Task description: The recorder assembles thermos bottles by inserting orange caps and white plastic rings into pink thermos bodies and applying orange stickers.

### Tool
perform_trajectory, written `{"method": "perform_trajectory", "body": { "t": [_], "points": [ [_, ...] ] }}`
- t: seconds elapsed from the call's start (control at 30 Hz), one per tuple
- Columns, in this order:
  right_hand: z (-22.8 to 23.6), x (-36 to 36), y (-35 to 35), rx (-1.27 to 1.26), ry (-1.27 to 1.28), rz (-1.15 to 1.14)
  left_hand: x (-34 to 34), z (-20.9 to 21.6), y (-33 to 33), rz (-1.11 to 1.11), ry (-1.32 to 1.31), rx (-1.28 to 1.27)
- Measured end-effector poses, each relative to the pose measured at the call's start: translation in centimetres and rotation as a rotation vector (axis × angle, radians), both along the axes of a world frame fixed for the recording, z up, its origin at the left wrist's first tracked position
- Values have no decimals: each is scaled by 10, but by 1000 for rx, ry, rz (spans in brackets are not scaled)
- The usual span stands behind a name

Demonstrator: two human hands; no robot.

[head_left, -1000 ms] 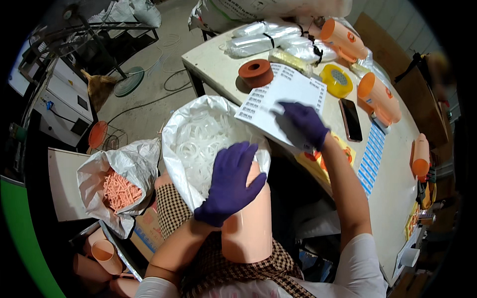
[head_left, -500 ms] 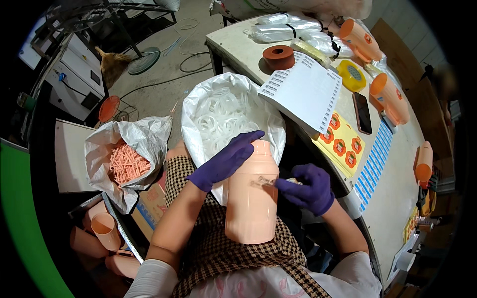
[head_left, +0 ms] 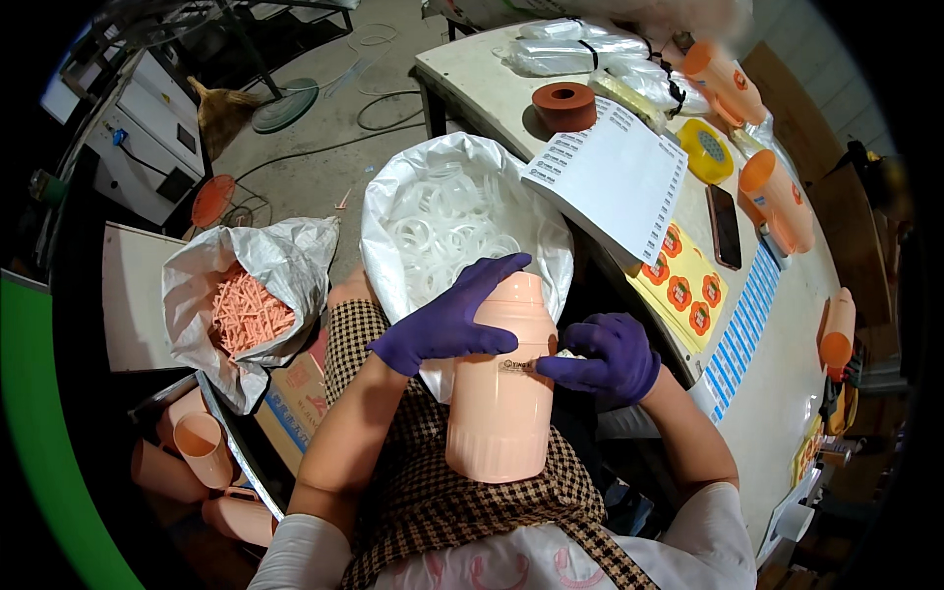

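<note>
A peach plastic jug (head_left: pixel 500 423) stands upright on my lap. My left hand (head_left: pixel 447 320), in a purple glove, grips its upper part, with the thumb across the front and the fingers near the neck. On the jug's side is a small label with dark print (head_left: pixel 513 365). My right hand (head_left: pixel 605 362), also gloved in purple, has a fingertip at the label's right end. Its other fingers are curled around a small pale thing, mostly hidden, that I cannot make out.
Ahead stands a white sack of clear plastic rings (head_left: pixel 447 231); left of it, a sack of pink plastic pieces (head_left: pixel 251 313). Peach jugs (head_left: pixel 202 447) lie in a box at lower left. The right-hand table holds a label sheet (head_left: pixel 615 172), flower stickers (head_left: pixel 678 290), and a phone (head_left: pixel 724 226).
My left thumb has come down across the jug's front, where the hand lay flat before. My right hand has shifted slightly left, and the blurred label now shows clearly against the jug.
</note>
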State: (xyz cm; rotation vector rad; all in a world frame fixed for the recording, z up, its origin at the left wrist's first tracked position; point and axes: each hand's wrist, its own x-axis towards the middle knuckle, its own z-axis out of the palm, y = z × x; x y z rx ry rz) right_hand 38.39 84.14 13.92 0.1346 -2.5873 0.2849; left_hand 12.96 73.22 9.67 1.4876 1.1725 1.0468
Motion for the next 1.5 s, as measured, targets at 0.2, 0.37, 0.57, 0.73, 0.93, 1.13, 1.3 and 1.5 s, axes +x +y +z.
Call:
{"method": "perform_trajectory", "body": {
  "t": [0.2, 0.37, 0.57, 0.73, 0.93, 1.13, 1.3, 1.5],
  "points": [
    [-7, 1, 15, 65, -76, 59, 2, 9, -1, -7, 143, 24],
    [4, 12, 21, 104, -310, 131, 10, 18, -3, 46, 219, 30],
    [35, 46, 65, 198, -213, -346, -2, 31, -40, 324, -314, -64],
    [47, 26, 98, 77, -15, -573, 10, 47, -38, 685, -231, 67],
    [-4, 66, -46, -998, -336, -14, -12, 58, -41, 808, -457, 235],
    [-31, 80, -86, -1180, -189, -591, 59, 60, 2, 625, -347, 393],
    [-18, 117, -66, -929, 84, -868, 71, 49, -28, 361, -592, 90],
    [-14, 103, -22, -641, 276, -932, -4, 5, -179, 847, -434, 117]
  ]
}}
